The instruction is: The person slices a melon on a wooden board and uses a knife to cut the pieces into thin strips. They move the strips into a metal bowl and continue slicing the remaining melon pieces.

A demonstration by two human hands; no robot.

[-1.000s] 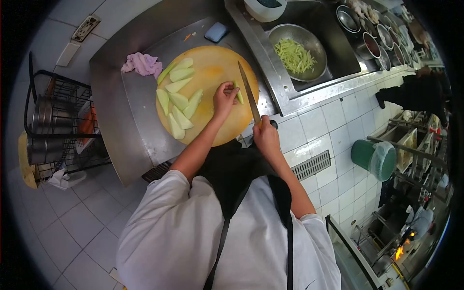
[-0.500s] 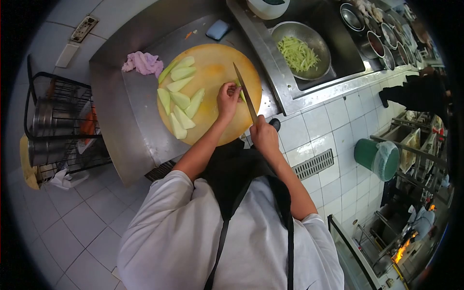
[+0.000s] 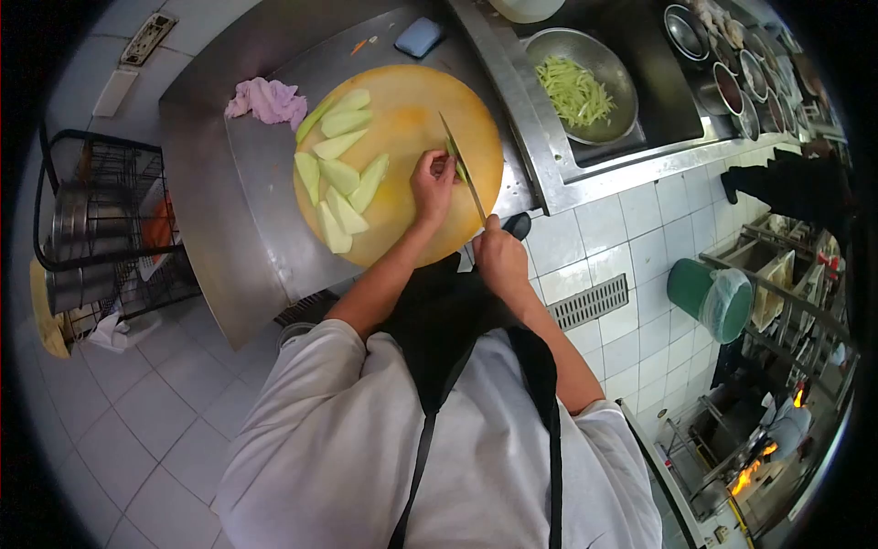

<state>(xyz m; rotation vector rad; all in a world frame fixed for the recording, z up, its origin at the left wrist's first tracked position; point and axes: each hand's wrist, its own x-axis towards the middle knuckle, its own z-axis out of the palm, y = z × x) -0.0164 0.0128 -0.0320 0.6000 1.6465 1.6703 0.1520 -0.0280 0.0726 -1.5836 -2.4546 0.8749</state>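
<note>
My right hand is wrapped round the handle of a long kitchen knife, its blade lying across the right side of a round yellowish cutting board. Curled fingers of my left hand press a pale green vegetable piece right beside the blade; most of that piece is hidden by the fingers and the knife. Several pale green vegetable wedges lie on the board's left half, apart from both hands.
A metal bowl of green strips stands in the sink at upper right. Behind the board are a blue sponge and a pink cloth. A wire rack with pots is at left. Flames burn at lower right, near another person.
The knife blade has turned to a steeper tilt and sits closer against my left fingers. Both hands stay at nearly the same place. The whole view has shifted slightly.
</note>
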